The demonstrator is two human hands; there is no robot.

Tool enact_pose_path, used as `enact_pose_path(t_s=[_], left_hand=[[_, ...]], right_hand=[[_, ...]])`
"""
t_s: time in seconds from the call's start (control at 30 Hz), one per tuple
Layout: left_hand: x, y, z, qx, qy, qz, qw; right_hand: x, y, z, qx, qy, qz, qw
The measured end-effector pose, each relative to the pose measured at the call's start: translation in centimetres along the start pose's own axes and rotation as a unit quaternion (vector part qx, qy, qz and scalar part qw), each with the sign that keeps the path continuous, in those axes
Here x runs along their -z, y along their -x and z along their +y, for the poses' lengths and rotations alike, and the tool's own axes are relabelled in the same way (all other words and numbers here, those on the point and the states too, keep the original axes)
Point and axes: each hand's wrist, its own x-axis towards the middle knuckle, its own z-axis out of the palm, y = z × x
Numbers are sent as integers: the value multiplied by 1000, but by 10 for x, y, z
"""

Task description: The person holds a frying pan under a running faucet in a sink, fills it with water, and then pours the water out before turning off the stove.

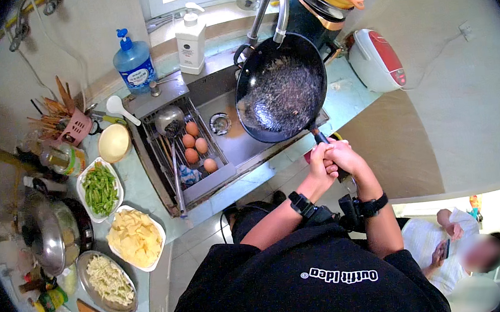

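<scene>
A large black wok [277, 91] is tilted over the steel sink [250, 153], its inside towards me and looking wet, with a rough, mottled bottom. Its long handle [319, 136] points down towards my body. My left hand [322, 159] and my right hand [341, 153] are clasped together around that handle. Directly above the wok's far rim curves the metal faucet [281, 13]; whether water runs from it I cannot tell. The sink drain [220, 123] shows to the left of the wok.
Over the sink's left part, a rack holds several brown eggs [201, 145] and a ladle [169, 121]. Two pump bottles, blue [133, 63] and white [191, 43], stand behind. Plates of green peppers [100, 190] and sliced potatoes [134, 239] line the left counter. A rice cooker [375, 60] stands right; a person [444, 245] is behind.
</scene>
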Motion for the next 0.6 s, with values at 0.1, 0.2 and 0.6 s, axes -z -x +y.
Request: enact_pose_path(t_s=[0.1, 0.2, 0.6], left_hand=[[13, -13, -12, -22, -10, 37, 999], [13, -21, -15, -42, -34, 63, 997], [10, -75, -22, -146, -129, 241, 951]], right_hand=[[9, -10, 14, -47, -136, -92, 985], [21, -24, 23, -54, -173, -144, 973], [54, -96, 60, -106, -335, -339, 873]])
